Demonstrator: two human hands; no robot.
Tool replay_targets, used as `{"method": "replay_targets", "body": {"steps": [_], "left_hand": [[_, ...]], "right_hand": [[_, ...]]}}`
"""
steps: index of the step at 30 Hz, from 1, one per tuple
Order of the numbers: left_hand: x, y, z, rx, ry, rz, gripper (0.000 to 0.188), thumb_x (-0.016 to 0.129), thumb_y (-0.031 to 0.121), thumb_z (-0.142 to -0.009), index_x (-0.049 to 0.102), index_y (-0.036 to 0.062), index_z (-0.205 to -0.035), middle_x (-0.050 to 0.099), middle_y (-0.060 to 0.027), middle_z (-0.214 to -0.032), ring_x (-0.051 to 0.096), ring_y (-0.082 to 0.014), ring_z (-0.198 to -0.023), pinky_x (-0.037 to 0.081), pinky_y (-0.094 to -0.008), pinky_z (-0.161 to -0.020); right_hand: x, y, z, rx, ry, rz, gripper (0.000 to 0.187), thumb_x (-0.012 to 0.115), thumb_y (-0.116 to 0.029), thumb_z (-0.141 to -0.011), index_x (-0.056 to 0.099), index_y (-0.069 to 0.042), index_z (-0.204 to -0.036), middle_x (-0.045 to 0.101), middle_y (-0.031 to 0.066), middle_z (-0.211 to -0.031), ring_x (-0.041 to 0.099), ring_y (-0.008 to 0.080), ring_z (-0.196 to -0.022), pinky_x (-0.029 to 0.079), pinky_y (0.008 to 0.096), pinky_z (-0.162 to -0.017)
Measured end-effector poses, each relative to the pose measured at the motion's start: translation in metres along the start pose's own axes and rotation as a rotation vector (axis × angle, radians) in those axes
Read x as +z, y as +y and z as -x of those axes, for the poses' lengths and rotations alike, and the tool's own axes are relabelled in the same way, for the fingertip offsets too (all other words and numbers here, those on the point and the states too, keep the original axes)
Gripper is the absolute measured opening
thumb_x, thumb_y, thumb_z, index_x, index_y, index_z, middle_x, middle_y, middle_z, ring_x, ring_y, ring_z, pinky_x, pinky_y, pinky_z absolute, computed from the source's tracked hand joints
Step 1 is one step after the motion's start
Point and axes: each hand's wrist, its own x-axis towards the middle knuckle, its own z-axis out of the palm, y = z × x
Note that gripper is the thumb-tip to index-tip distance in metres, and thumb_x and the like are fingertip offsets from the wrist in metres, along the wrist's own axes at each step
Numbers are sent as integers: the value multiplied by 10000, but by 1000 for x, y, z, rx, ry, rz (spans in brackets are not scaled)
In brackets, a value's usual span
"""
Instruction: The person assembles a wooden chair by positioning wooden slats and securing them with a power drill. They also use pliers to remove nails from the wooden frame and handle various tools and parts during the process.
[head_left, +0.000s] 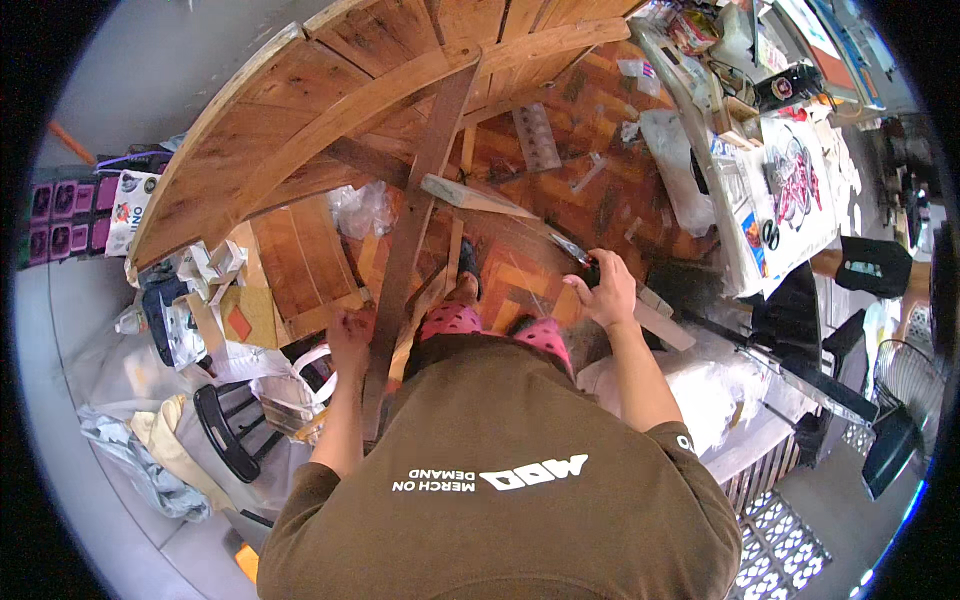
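A large rounded wooden tabletop (300, 120) stands tilted ahead of me, its planked underside and curved brace facing my way. A long dark wooden beam (425, 190) runs from it down toward my left side. My left hand (349, 343) is curled at the beam's left edge, its fingers partly hidden. In my right hand (610, 293) is a hand tool (572, 248) with a shiny pointed metal end and dark handle; its exact kind is unclear. The tool's tip points toward a light-edged wooden piece (480, 199) that crosses the beam.
Plastic bags (362, 210) and scraps lie on the parquet floor (590, 130). A cluttered white-topped table (800, 190) stands at right, with a person's arm (885, 268) beyond it. Boxes (245, 315), a black chair (232, 435) and cloths crowd the left; a fan (905, 385) stands far right.
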Motion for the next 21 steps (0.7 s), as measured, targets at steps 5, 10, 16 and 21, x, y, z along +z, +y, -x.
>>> {"method": "replay_targets", "body": {"steps": [5,10,16,21], "left_hand": [[-7,12,-31,135,82,-47,189,585,179,-1001,607,-2,-1050,630,-71,-896,643,-144,-794,522,-284,-731],[10,62,-31,116,-102,99,165,611,155,-988,621,-1,-1040,656,-36,-932,635,-121,-804,514,-272,-767],[17,86,-43,180,-165,54,145,595,148,-995,624,10,-1029,655,-39,-925,624,-128,-884,497,-283,-815],[4,107,-30,274,-161,-204,143,587,128,-985,632,4,-1042,660,-64,-928,626,-166,-916,495,-307,-822]], "right_hand": [[-6,-10,-4,-7,19,-3,632,746,-544,-775,560,-62,-1137,636,136,-1066,610,340,-1028,506,428,-870],[4,-15,-8,126,137,-95,538,722,-504,-834,601,-56,-1106,651,142,-1052,621,341,-1023,503,415,-854],[11,-90,-137,518,101,-1212,452,572,-421,-984,622,-13,-1171,662,126,-1096,640,232,-876,524,383,-773],[20,-131,-258,351,-81,-1741,468,459,-420,-1033,512,10,-1209,608,101,-1029,574,227,-715,489,400,-649]]}}
